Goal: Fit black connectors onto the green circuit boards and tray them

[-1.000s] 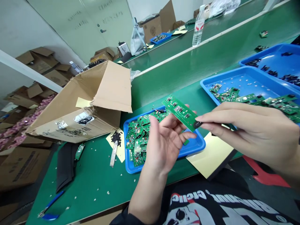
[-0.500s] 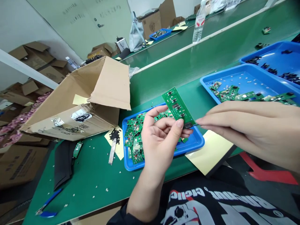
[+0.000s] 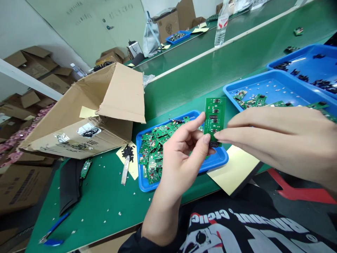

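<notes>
A green circuit board [image 3: 215, 118] stands upright between both my hands, above the near blue tray [image 3: 214, 161]. My left hand [image 3: 183, 158] pinches its lower end with thumb and forefinger. My right hand [image 3: 273, 138] comes in from the right, its fingertips pressed together on the board's bottom end, where a small dark connector sits. The tray under them holds several green boards [image 3: 155, 149].
An open cardboard box [image 3: 100, 109] lies on its side at the left. Two more blue trays [image 3: 276, 88] with boards and dark parts sit at the right. A yellow sheet [image 3: 234, 172] lies at the table edge. A blue-handled tool [image 3: 51, 233] lies near left. A water bottle [image 3: 220, 25] stands beyond.
The board has swung from lying slanted to standing upright. My left hand went from open under it to pinching its lower end. My right hand stayed on the connector end.
</notes>
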Motion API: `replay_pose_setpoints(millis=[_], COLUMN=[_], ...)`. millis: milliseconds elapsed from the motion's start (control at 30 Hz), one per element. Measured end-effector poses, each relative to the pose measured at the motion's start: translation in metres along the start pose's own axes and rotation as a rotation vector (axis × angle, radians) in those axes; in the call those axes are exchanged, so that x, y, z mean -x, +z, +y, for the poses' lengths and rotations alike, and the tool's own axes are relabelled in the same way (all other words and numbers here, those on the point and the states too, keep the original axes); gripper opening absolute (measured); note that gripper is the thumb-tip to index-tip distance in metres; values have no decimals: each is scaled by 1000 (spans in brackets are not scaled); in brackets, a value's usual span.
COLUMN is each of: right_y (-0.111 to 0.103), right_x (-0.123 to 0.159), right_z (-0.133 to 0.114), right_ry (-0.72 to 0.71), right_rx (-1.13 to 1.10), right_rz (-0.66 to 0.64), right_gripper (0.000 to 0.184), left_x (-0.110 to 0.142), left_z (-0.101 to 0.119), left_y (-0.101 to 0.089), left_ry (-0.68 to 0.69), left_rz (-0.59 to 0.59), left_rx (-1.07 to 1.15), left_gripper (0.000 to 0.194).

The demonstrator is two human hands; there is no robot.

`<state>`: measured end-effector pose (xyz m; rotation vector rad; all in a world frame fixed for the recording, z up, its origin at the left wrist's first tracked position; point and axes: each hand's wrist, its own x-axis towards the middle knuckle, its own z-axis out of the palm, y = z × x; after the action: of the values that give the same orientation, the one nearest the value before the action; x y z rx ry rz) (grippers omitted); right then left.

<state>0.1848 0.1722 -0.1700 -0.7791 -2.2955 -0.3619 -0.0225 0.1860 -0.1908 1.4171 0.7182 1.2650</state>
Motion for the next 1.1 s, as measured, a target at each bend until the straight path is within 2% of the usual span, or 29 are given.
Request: replay_pose_setpoints(millis=[167,300,367,467,600,733,933,1100], right_y=[5,3,1,0,-1,0,1,2], right_x=[-1,-2,-1,4,6,3,-1,-2], right_z=[-6,-14,-16,-17,-18,-19,-22,-22], right_ry=[44,121,117,127,208,190,189,199], right_rx=[-20,-72,-67,-70,-71,-96,-107,-122], right_rz=[61,65,66,62,42,77,97,104], right_gripper=[12,14,13,13,13,14,13,14], left_x=[5,6,4,0,-3,-1,9,12], left_z=[-4,-10,-12,-14,-11,-6,-3,-3], left_y=[-3,-7,-9,-10,-12,-12,-6,-6], left_ry=[94,155,206,381,486,495,276,219], left_rz=[-41,-198,-231,-252,-294,-325,-202,-134], left_rx=[-159,-193,-229,-317,-437,-484,-274,-269], left_gripper=[29,62,59,45,49,50,37,33])
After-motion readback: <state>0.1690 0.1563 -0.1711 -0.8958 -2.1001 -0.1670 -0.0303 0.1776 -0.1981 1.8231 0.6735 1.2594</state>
